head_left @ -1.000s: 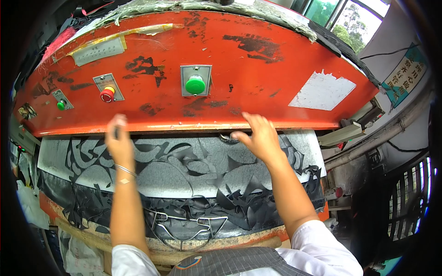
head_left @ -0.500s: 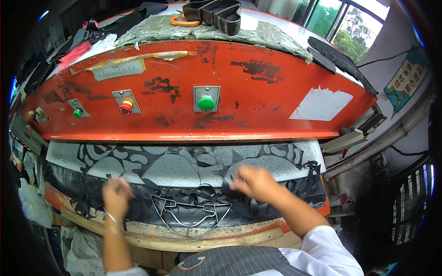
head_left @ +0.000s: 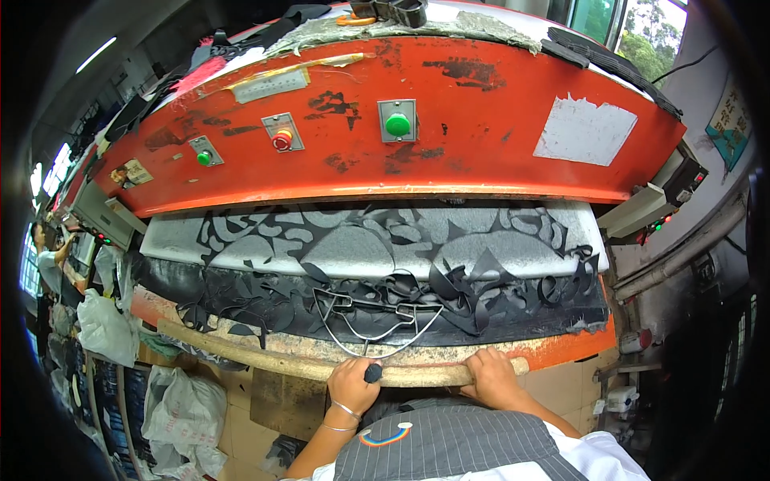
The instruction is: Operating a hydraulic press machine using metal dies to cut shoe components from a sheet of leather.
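Observation:
Both hands rest at the long wooden bar [head_left: 281, 361] along the front edge of the machine bed. My left hand [head_left: 351, 386] is closed over it, and a small dark round-ended thing [head_left: 372, 373] sticks out beside the thumb; its other end is hidden. Farther along, toward the bar's right end, my right hand [head_left: 492, 378] is closed on the wood too. Between and beyond the hands lies a metal strip cutting die [head_left: 377, 353], bow-shaped, partly on black scraps [head_left: 473, 301]. Behind it, a sheet of cut black material [head_left: 337, 248] lies over the white board [head_left: 164, 232].
A red machine beam [head_left: 337, 160] spans the far side just above the board, with a green button [head_left: 398, 124] and a red button [head_left: 281, 139]. Plastic bags [head_left: 184, 409] stand on the floor at left. Another person [head_left: 52, 260] is at the far left.
Both hands have come down toward me from above the black scraps onto the wooden bar. The view has shifted, so the machine sits higher and farther right. The die stays among the scraps.

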`<state>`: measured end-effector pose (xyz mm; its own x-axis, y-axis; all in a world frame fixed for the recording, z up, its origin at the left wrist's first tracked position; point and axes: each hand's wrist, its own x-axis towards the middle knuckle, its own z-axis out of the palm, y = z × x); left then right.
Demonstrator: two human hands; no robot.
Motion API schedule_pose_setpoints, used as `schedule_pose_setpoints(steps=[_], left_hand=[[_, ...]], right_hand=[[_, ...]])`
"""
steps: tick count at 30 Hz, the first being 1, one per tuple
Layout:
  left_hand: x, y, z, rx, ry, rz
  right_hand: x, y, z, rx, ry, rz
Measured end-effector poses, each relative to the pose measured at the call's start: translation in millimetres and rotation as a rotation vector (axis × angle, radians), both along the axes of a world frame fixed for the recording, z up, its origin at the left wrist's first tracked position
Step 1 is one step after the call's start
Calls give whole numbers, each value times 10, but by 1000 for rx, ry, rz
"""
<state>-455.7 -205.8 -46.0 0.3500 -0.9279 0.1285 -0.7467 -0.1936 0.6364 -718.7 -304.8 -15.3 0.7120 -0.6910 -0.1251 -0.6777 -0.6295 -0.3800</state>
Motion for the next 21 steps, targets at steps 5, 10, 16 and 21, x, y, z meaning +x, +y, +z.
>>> schedule_pose_setpoints(steps=[5, 10, 16, 21], left_hand=[[-99, 105, -247, 58, -73, 142], [-36, 126, -403, -54, -225, 147], [-39, -16, -520, -69, -218, 53], [-17, 47, -472, -89, -228, 111]], right_hand=[[-167, -410, -92, 458, -94, 251], [494, -2050, -111, -198, -402, -34], [937, -3175, -743, -348, -216, -151], [704, -2143, -563, -330, -575, 49]])
